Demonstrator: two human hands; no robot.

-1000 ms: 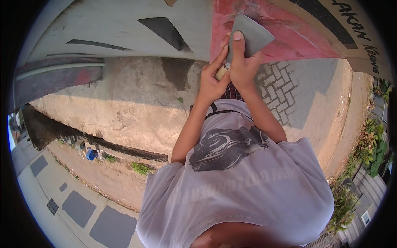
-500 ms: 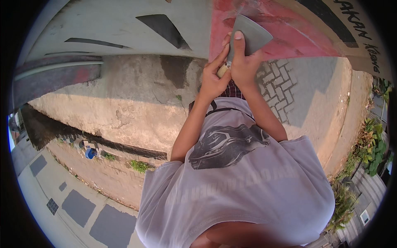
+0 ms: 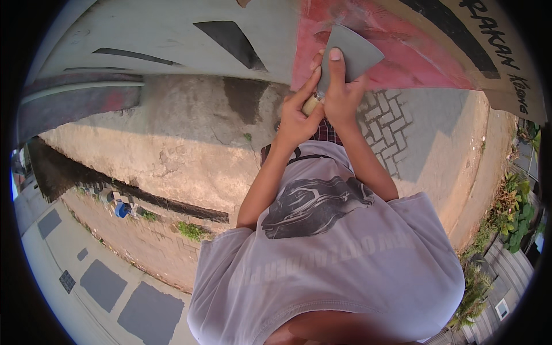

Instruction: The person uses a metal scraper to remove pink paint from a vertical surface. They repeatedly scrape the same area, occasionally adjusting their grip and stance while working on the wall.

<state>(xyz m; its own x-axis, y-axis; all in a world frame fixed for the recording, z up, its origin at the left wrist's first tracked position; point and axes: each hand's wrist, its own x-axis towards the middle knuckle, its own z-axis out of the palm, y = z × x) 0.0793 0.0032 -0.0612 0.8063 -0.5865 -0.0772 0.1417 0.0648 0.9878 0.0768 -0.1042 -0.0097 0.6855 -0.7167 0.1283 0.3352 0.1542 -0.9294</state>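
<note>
Grey steel scraper [image 3: 351, 54] pressed flat against the red patch [image 3: 397, 52] of the wall [image 3: 172, 40], near its lower edge. Right hand [image 3: 344, 92] clamped on the blade, forefinger stretched along it; left hand [image 3: 299, 118] wrapped round the pale handle [image 3: 311, 105], mostly hidden. No containers visible.

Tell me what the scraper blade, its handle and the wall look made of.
Blade: probably metal, flat, thin, dull grey. Handle: pale tan, maybe wood; mostly hidden by the left hand and right hand. Wall: likely plastered masonry, painted matte white, red and black.
</note>
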